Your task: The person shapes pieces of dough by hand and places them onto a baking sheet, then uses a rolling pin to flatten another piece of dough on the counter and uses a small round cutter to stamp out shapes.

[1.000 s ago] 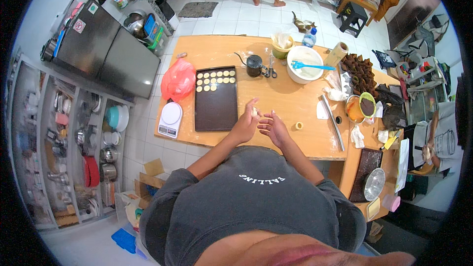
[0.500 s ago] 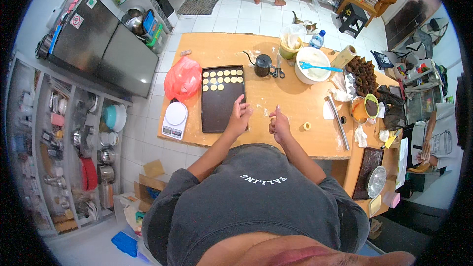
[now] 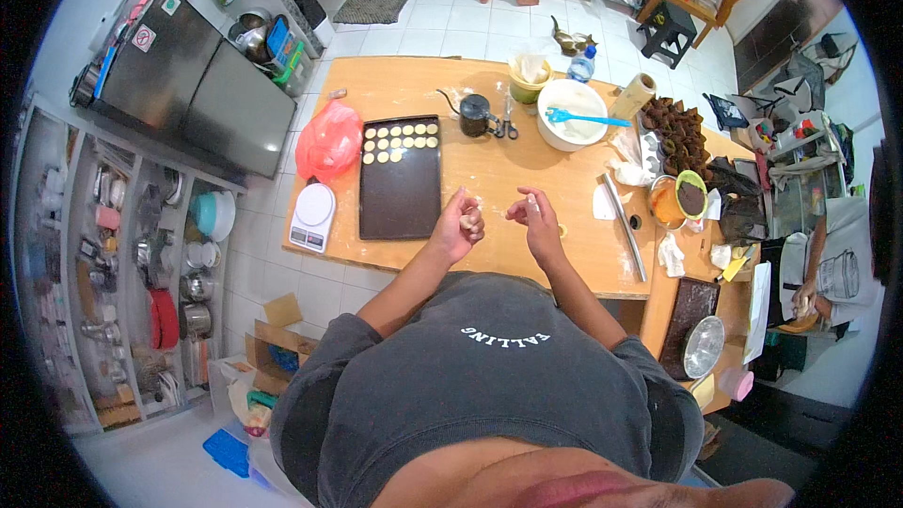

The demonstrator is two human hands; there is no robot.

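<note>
My left hand [image 3: 457,228] is raised over the table's near edge, palm turned up and fingers curled in. Whether a small bit lies in those fingers I cannot make out. Facing it, a short gap away, my right hand [image 3: 534,216] has its fingers apart and pointing left, with nothing visible in them. A dark baking tray [image 3: 399,200] lies left of my hands, with rows of small pale dough rounds [image 3: 407,142] across its far part. Just behind my right hand, a small yellow ring [image 3: 562,230] sits partly hidden on the tabletop.
Left of the tray are a white kitchen scale [image 3: 313,209] and a red plastic bag [image 3: 329,143]. Beyond stand a dark gooseneck kettle [image 3: 476,117], scissors [image 3: 509,126] and a white bowl [image 3: 569,134] with a blue spatula [image 3: 585,118]. A metal rod [image 3: 625,228] lies at right.
My left fingers, spread before, have curled in. My right hand has opened from a closed, thumb-up shape and now partly covers the yellow ring. The view has shifted slightly.
</note>
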